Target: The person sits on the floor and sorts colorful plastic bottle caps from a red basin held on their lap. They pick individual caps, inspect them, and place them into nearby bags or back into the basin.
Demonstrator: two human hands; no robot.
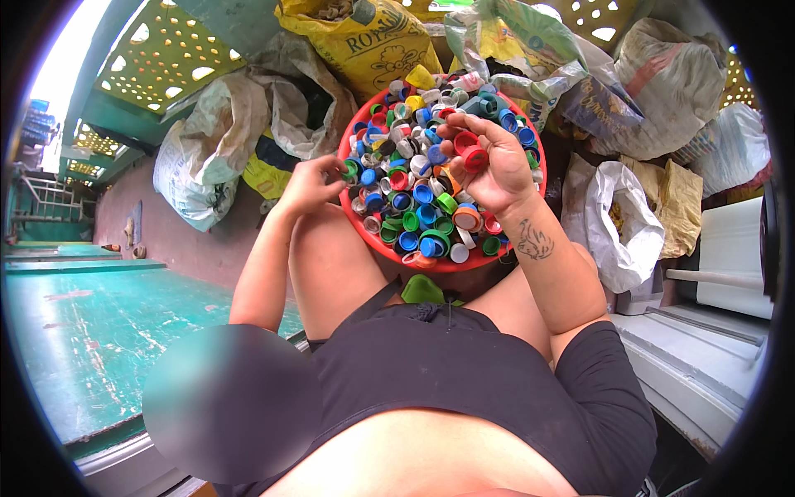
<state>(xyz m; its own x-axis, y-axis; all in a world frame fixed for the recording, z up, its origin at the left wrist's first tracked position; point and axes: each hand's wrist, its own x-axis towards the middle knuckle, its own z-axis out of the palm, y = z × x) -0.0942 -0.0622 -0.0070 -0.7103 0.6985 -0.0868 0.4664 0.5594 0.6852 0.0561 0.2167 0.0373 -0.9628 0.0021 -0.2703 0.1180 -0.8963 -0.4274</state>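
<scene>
A red plastic basin full of loose plastic bottle caps sits between my knees. My right hand is raised over the right part of the heap, palm turned up, holding two red bottle caps against its curled fingers. At the basin's left rim is my left hand, its thumb and fingers apart. Its fingertips are beside a green bottle cap; whether they touch it I cannot tell. The heap mixes blue, green, white, red, yellow and black caps, with an orange lid near the front.
Beyond the basin stands a yellow woven sack. An open whitish sack is on the left. To the right are a white open sack and a large stuffed sack. A green plastic thing shows between my legs.
</scene>
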